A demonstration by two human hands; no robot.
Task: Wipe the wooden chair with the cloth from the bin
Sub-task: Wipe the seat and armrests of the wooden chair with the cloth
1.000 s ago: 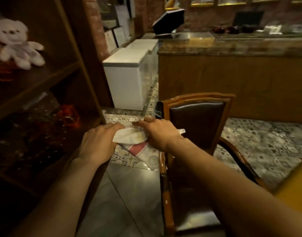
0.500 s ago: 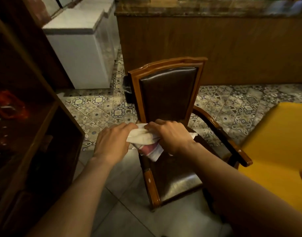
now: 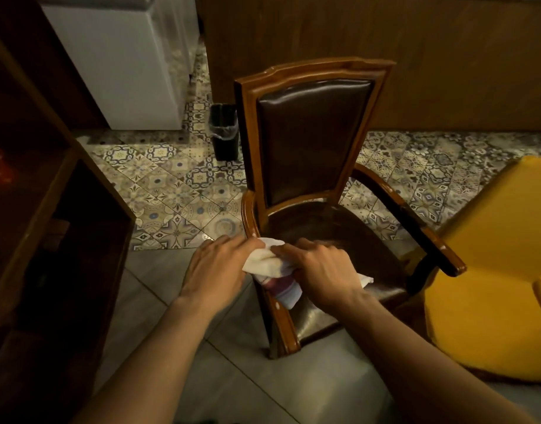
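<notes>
Both hands, left hand (image 3: 215, 267) and right hand (image 3: 322, 272), close around a bunched white cloth (image 3: 267, 266) just above the wooden chair (image 3: 312, 142) seat's near-left corner, where its loose striped tail could snag the armrest below.

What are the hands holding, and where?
Both hold the cloth: left hand grips its left end, right hand its right side.

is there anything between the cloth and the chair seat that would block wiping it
Nothing visible does. The cloth is bunched between the left hand and right hand, over the near left corner of the wooden chair. The dark seat beyond it lies bare.
</notes>
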